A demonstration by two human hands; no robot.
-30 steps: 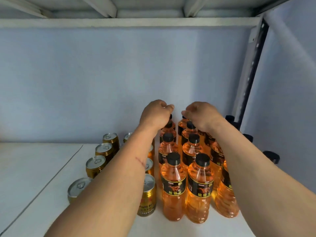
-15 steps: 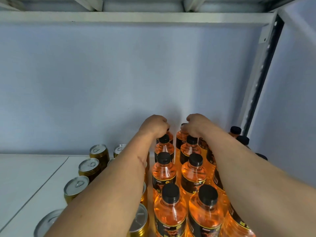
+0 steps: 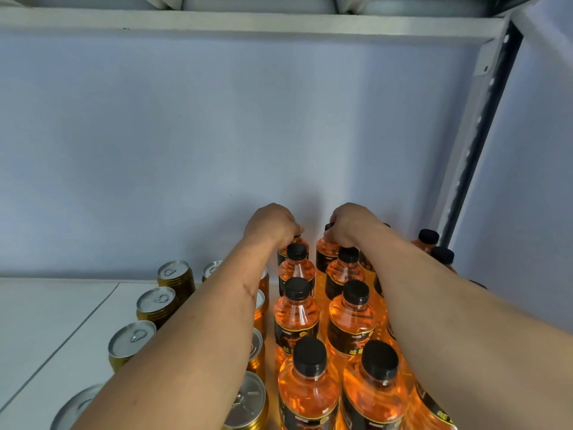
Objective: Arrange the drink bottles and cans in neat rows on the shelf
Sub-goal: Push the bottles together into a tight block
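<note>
Two rear bottles (image 3: 326,254) stand upright against the wall, directly under our hands: left hand (image 3: 271,226) grasps one cap, right hand (image 3: 350,225) the other. Cans (image 3: 156,302) line the shelf (image 3: 46,321) leftward.

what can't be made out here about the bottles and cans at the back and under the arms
Head view only:
- Caps of the two rearmost orange plastic bottles: covered by the left hand and right hand.
- Inner row of gold metal cans: mostly behind the left forearm.
- Rightmost bottles: largely behind the right forearm.
- Nearest silver-topped can: cut by the bottom edge.
</note>
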